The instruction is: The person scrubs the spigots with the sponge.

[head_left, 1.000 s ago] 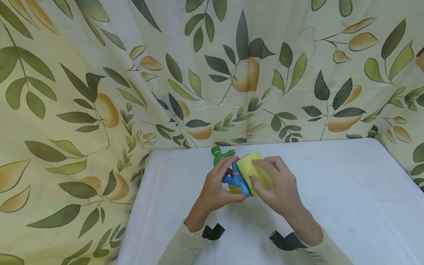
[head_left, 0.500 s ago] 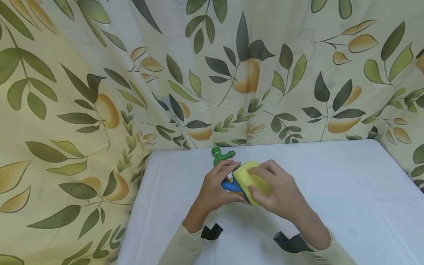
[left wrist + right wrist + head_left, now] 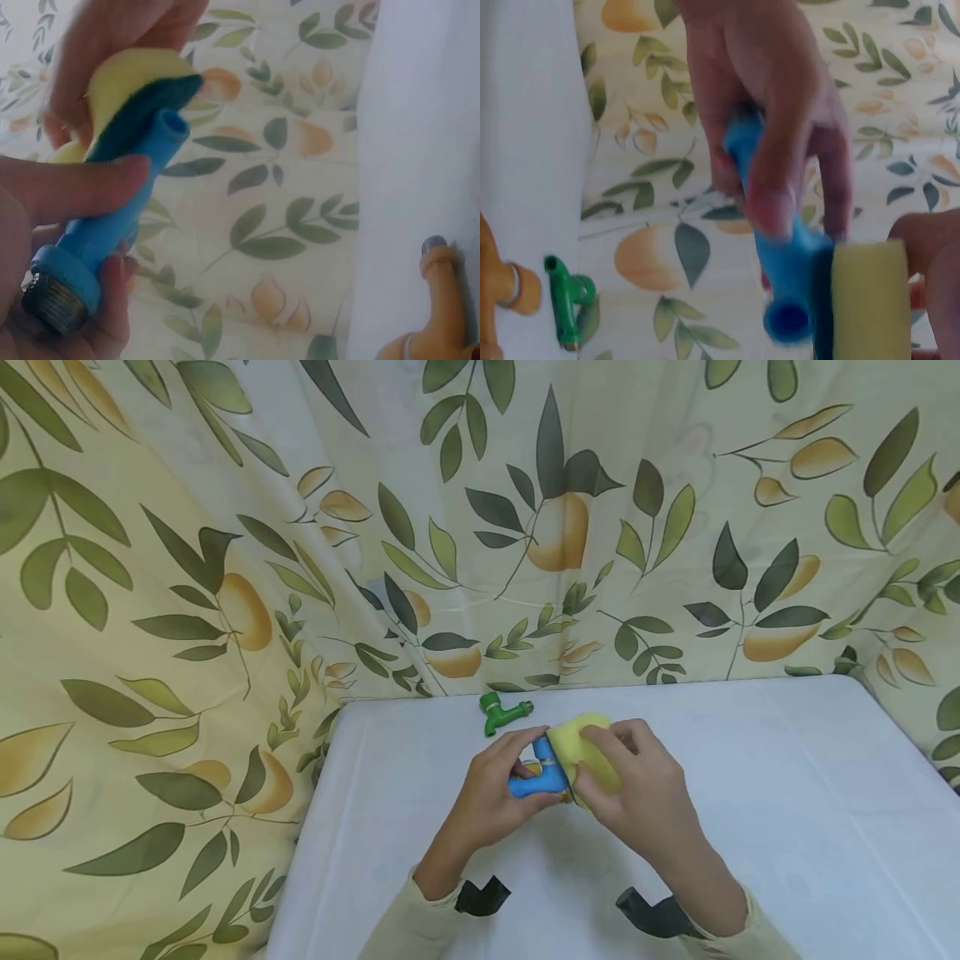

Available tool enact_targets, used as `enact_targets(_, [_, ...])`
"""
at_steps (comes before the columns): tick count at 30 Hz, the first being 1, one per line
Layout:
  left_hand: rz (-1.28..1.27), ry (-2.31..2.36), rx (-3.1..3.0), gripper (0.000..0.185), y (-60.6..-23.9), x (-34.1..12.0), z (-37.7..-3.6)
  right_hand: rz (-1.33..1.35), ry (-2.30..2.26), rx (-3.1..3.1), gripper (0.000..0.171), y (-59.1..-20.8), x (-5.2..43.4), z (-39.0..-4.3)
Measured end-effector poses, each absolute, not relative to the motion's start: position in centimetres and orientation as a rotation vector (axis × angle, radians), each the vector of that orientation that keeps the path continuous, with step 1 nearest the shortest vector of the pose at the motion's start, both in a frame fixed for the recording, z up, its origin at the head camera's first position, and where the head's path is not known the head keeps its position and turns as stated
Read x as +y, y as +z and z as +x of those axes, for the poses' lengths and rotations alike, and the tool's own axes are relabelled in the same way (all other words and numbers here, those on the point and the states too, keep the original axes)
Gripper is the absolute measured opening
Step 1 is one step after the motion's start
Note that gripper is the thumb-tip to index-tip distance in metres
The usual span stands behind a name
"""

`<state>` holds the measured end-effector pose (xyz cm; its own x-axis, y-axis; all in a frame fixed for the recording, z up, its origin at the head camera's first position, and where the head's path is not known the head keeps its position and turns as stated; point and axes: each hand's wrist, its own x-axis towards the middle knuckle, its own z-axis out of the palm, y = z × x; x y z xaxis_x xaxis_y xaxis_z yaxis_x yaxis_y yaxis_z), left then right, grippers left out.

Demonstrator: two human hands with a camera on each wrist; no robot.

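Two hands at work on one piece, mid-table above the white table point(image 3: 750, 793). We hold a blue plastic tap point(image 3: 534, 779) in our left hand point(image 3: 491, 793), fingers and thumb curled round its body; the left wrist view shows the threaded end low in the palm and the open spout pointing up. Our right hand point(image 3: 645, 793) grips a yellow sponge point(image 3: 583, 752), fingers bent over its top, its dark scouring face pressed against the tap near the spout. We judge the scrubbing as under way, not finished; how clean the tap is we cannot tell. A green tap point(image 3: 501, 712) lies untouched at the far edge, just beyond the hands, near the leaf-print curtain point(image 3: 225, 568). An orange-tan tap point(image 3: 502, 285) rests on the cloth.
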<state>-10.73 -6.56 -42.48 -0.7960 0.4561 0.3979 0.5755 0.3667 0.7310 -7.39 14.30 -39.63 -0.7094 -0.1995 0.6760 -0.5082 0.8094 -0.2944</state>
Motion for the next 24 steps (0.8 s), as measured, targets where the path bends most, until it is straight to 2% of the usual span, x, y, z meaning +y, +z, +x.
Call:
enact_targets(7, [-0.946,-1.549,-2.451,0.078,-42.6,-6.2,-10.8,0.502,0.619,-2.334,0.038,-40.4,13.6,-6.9])
enact_targets(13, [-1.045,-1.756,-2.376,0.078,-43.1,-6.2,-11.3,0.502,0.652,-2.297,0.038,-40.4,13.5,-7.0])
enact_targets(17, [-1.239,-2.064,-2.224,0.079,-43.6,-7.0,-11.7,0.453,0.654,-2.292,0.037,-40.1,13.7,-7.1])
enact_targets(24, [-1.773,-2.732,-1.654,0.085,-43.8,-8.9,-13.1,0.35,0.765,-2.349,0.039,-39.7,13.9,-7.1])
